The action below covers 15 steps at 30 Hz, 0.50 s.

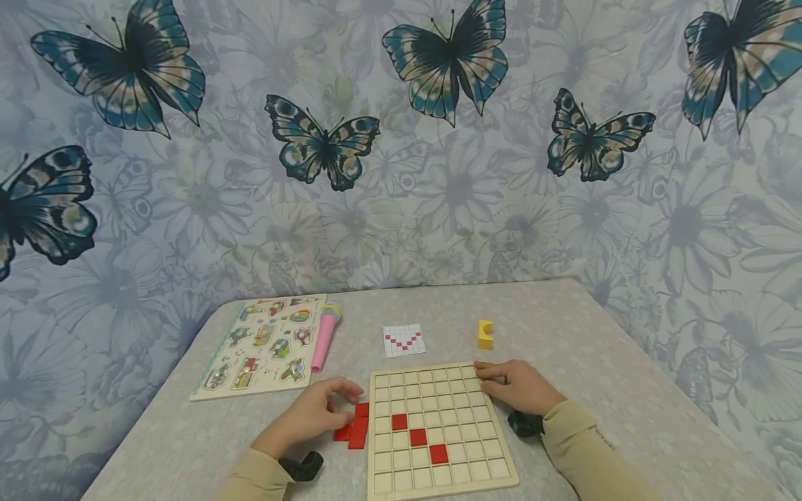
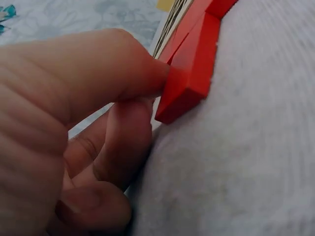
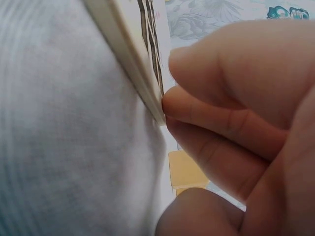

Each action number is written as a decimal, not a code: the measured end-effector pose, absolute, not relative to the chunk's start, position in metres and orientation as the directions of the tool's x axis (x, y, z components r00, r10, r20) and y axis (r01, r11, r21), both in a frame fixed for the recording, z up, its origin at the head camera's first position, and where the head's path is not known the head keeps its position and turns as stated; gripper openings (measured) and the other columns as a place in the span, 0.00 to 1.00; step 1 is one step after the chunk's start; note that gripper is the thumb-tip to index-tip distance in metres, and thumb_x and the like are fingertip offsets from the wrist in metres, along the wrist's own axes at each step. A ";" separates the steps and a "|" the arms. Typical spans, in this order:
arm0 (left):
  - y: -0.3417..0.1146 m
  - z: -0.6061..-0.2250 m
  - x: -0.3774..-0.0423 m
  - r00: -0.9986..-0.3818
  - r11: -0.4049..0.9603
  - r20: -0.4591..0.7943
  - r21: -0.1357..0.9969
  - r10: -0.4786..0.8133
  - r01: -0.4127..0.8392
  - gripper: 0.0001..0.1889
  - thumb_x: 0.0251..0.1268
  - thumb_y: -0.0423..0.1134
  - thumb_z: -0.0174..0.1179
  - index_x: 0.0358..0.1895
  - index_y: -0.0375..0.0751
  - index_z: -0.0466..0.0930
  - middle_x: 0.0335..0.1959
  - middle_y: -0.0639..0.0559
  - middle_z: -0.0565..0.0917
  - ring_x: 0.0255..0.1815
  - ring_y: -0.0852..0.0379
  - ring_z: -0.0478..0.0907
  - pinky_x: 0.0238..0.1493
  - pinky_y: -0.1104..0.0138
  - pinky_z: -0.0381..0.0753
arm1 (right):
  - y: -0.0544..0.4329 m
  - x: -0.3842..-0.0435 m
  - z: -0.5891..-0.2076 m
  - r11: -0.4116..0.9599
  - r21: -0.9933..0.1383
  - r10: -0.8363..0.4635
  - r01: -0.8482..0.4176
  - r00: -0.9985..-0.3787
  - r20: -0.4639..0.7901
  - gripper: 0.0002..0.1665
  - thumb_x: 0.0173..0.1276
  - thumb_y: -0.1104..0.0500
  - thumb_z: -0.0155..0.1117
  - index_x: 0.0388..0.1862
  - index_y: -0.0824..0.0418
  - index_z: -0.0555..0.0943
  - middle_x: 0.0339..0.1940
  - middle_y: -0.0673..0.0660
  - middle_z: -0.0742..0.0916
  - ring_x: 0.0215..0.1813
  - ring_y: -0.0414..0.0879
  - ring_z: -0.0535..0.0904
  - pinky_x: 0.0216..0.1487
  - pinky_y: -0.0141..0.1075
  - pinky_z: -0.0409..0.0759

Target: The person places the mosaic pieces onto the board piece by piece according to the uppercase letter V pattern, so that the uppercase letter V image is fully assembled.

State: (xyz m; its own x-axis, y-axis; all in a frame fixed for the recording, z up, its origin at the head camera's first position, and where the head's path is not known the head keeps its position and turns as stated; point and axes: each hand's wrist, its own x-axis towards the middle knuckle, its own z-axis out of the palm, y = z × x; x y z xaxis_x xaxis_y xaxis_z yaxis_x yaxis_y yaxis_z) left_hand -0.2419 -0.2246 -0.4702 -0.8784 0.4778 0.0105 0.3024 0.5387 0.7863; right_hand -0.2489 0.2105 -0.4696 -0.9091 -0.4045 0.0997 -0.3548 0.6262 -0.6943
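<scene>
A wooden grid board [image 1: 460,410] lies on the table with three red square tiles [image 1: 418,437] set in a diagonal. Loose red tiles [image 1: 358,434] lie close together along the board's left edge. My left hand [image 1: 316,410] is beside them, its thumb tip [image 2: 156,73] touching a red tile [image 2: 189,73] while the other fingers bend loosely. No tile shows between its fingertips in the left wrist view. At the board's far right corner, my right hand [image 1: 520,384] rests its fingertips against the wooden edge [image 3: 133,64]. The thumb there stays off the board.
Behind the board lies a small pattern card [image 1: 404,341] with a red V of squares. A yellow block [image 1: 485,335] stands farther right. To the left are a pink toy microphone [image 1: 324,339] and a picture puzzle board [image 1: 260,344]. A butterfly-patterned wall backs the table.
</scene>
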 end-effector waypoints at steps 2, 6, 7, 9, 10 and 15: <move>-0.226 -0.470 -0.242 -0.875 0.528 0.011 0.794 0.483 0.302 0.18 0.63 0.34 0.70 0.56 0.44 0.83 0.48 0.50 0.84 0.22 0.63 0.71 0.24 0.69 0.73 | 0.210 -0.249 -0.469 0.626 -0.694 -0.406 -0.355 -0.909 0.099 0.22 0.77 0.51 0.64 0.62 0.61 0.85 0.70 0.55 0.81 0.71 0.59 0.76 0.69 0.55 0.73; -0.226 -0.471 -0.244 -0.871 0.528 0.018 0.789 0.490 0.313 0.18 0.63 0.34 0.70 0.57 0.45 0.83 0.47 0.51 0.85 0.21 0.64 0.71 0.24 0.70 0.73 | 0.211 -0.250 -0.469 0.625 -0.693 -0.408 -0.360 -0.907 0.104 0.22 0.77 0.51 0.64 0.62 0.61 0.85 0.70 0.55 0.82 0.71 0.59 0.76 0.68 0.55 0.73; -0.226 -0.471 -0.244 -0.871 0.528 0.018 0.789 0.492 0.314 0.18 0.63 0.34 0.69 0.57 0.45 0.83 0.47 0.51 0.85 0.21 0.64 0.71 0.24 0.70 0.73 | 0.211 -0.250 -0.469 0.626 -0.692 -0.407 -0.360 -0.907 0.104 0.22 0.76 0.51 0.64 0.62 0.61 0.85 0.70 0.55 0.82 0.71 0.59 0.76 0.68 0.55 0.73; -0.227 -0.471 -0.245 -0.869 0.533 0.013 0.785 0.495 0.315 0.19 0.64 0.34 0.69 0.57 0.46 0.83 0.47 0.52 0.85 0.21 0.64 0.70 0.25 0.70 0.73 | 0.211 -0.250 -0.470 0.626 -0.693 -0.406 -0.357 -0.908 0.102 0.22 0.76 0.51 0.64 0.62 0.61 0.85 0.70 0.55 0.82 0.71 0.59 0.77 0.68 0.55 0.73; -0.227 -0.472 -0.245 -0.869 0.533 0.013 0.785 0.495 0.316 0.19 0.64 0.34 0.69 0.57 0.46 0.83 0.47 0.52 0.85 0.21 0.64 0.70 0.24 0.70 0.73 | 0.211 -0.250 -0.470 0.626 -0.692 -0.406 -0.358 -0.908 0.102 0.22 0.76 0.50 0.64 0.62 0.61 0.85 0.70 0.55 0.82 0.71 0.59 0.77 0.68 0.55 0.73; -0.228 -0.475 -0.247 -0.874 0.542 0.021 0.777 0.486 0.320 0.17 0.65 0.39 0.71 0.56 0.48 0.83 0.46 0.53 0.86 0.21 0.64 0.71 0.24 0.70 0.72 | 0.209 -0.249 -0.470 0.633 -0.689 -0.401 -0.354 -0.911 0.099 0.21 0.76 0.51 0.65 0.61 0.60 0.85 0.69 0.55 0.82 0.71 0.58 0.77 0.69 0.55 0.73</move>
